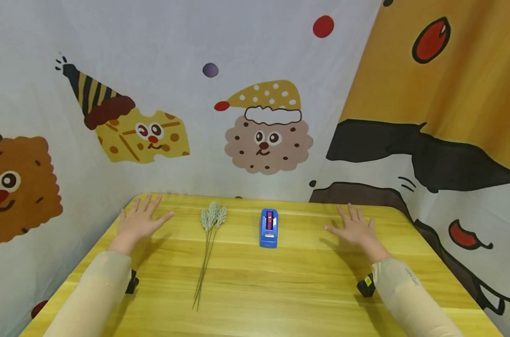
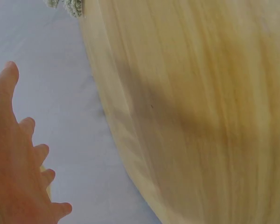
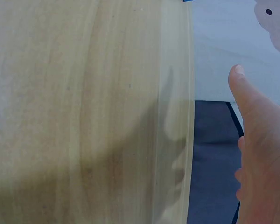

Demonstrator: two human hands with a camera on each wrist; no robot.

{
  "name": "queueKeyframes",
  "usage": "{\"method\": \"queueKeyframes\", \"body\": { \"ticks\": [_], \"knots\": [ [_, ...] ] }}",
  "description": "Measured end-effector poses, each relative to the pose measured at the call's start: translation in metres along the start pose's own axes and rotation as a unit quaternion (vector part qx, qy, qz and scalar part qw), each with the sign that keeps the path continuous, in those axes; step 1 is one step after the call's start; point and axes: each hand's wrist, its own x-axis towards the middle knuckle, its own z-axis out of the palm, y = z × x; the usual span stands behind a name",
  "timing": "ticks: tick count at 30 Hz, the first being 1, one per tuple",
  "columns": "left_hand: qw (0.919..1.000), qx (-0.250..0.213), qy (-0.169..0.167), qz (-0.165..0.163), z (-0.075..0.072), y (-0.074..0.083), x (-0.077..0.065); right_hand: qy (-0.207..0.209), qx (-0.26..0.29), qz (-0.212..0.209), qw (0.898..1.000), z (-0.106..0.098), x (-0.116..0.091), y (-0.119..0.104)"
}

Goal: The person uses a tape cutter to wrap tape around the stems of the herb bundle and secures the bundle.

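My left hand [image 1: 139, 222] is held over the far left of the table with its fingers spread and nothing in it. My right hand [image 1: 358, 229] is spread the same way over the far right, also holding nothing. Between them, nearer the left hand, lies a bunch of pale green artificial sprigs [image 1: 213, 216] on long thin stems that point toward me. Right of the sprigs stands a blue tape dispenser [image 1: 269, 236] with a pink-cored roll [image 1: 269, 220] in it. In the left wrist view, the sprig heads [image 2: 73, 6] just show at the top edge.
The wooden table [image 1: 255, 281] ends at a curtain [image 1: 263, 47] printed with cartoon biscuits and cheese, which runs along the back and both sides. A small black device is worn at the left wrist [image 1: 132, 282], another at the right wrist [image 1: 366, 286].
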Motion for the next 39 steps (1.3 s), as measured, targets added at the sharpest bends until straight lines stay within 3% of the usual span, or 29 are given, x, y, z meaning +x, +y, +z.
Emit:
{"method": "queueKeyframes", "body": {
  "ticks": [21,39],
  "knots": [
    [1.0000,-0.002,0.006,0.006,-0.004,0.010,-0.002,0.017,0.004,-0.016,1.000,0.001,-0.001,-0.007],
    [0.9998,0.010,0.011,0.013,-0.004,0.010,0.000,0.012,0.005,-0.016,1.000,-0.012,-0.010,-0.014]
  ]
}}
